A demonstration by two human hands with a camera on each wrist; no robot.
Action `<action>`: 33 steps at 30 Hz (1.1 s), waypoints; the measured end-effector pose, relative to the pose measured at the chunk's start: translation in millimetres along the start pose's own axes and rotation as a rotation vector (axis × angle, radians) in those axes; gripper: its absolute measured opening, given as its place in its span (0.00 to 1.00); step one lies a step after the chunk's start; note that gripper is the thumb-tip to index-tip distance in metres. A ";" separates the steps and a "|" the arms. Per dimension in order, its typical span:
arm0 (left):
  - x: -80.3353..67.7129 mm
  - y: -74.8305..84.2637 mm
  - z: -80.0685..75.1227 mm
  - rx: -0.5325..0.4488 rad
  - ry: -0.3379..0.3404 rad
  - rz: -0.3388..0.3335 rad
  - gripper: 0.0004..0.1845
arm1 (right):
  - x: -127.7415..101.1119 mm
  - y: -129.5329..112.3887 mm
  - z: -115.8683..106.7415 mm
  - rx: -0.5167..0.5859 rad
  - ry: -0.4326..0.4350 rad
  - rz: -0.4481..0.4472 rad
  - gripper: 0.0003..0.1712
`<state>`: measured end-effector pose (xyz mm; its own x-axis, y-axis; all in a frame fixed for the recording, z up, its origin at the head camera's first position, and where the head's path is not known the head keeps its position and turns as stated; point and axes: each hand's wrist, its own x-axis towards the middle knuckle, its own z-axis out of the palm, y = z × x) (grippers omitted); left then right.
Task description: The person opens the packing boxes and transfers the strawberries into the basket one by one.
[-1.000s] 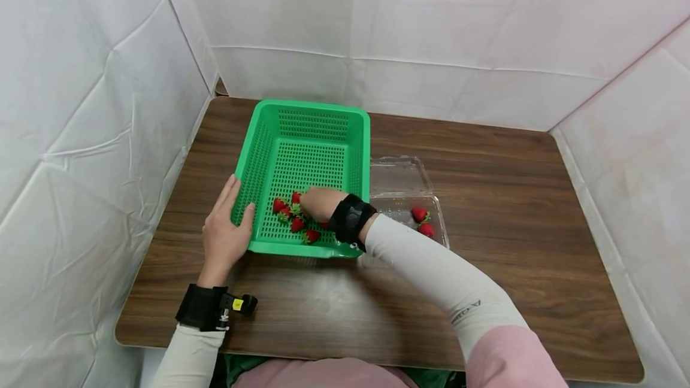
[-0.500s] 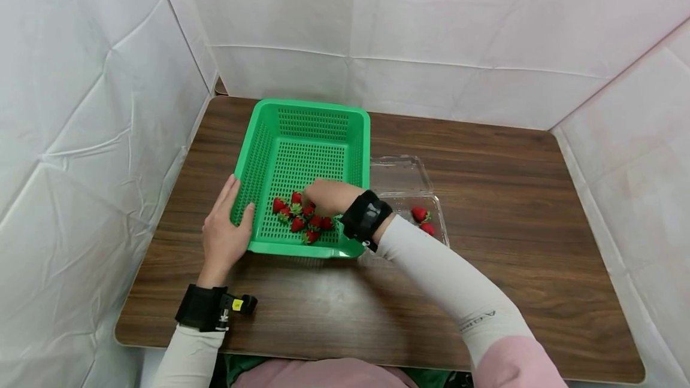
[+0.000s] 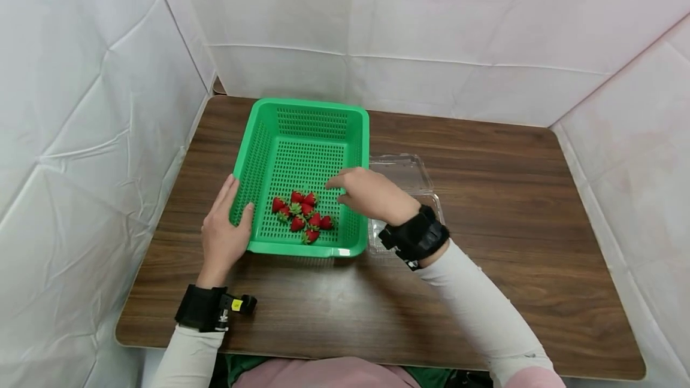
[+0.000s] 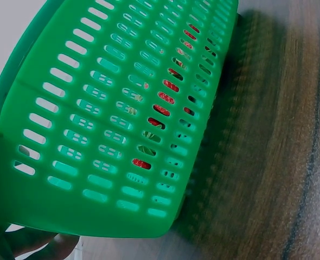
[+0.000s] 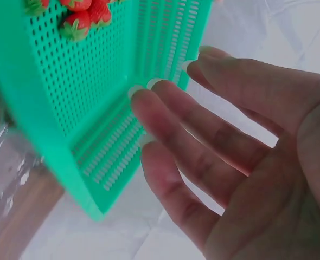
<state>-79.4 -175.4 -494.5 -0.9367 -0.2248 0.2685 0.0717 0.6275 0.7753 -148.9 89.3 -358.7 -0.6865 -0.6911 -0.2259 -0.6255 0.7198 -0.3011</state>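
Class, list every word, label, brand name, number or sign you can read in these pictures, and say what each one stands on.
No text can be read.
Yellow tag on the left wrist strap: too small to read.
Green basket, strawberries, clear plastic box and table: no writing visible.

A green basket (image 3: 302, 154) stands on a brown wooden table (image 3: 485, 268). Inside the basket, near its front wall, lies a small group of strawberries (image 3: 303, 215), close together. The left hand (image 3: 223, 233) holds the front left corner of the basket, with the thumb on the rim and the fingers along the outer wall. The right hand (image 3: 369, 195) is above the right wall of the basket, its fingers relaxed and holding nothing. A clear plastic container (image 3: 404, 178) lies just beside the basket on the right, partly hidden by this hand. White sheets (image 3: 431, 35) surround the table.
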 end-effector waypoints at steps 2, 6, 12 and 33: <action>-0.4 -0.4 0.3 0.000 0.001 -0.002 0.31 | -10.7 3.4 0.1 -0.003 0.052 0.011 0.21; 0.0 -0.9 1.5 -0.003 0.005 -0.003 0.31 | -30.6 14.2 -0.7 -0.003 0.125 0.040 0.20; 0.2 -0.1 2.5 -0.008 0.012 0.005 0.31 | -55.1 39.4 1.3 0.012 0.138 0.092 0.20; 1.7 -0.4 -0.1 -0.001 0.012 0.007 0.30 | -93.5 99.0 52.9 -0.041 -0.090 0.208 0.13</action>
<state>-81.0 -176.1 -494.3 -0.9320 -0.2294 0.2807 0.0782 0.6287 0.7737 -126.9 221.8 -416.4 -0.7677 -0.5291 -0.3614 -0.4894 0.8483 -0.2023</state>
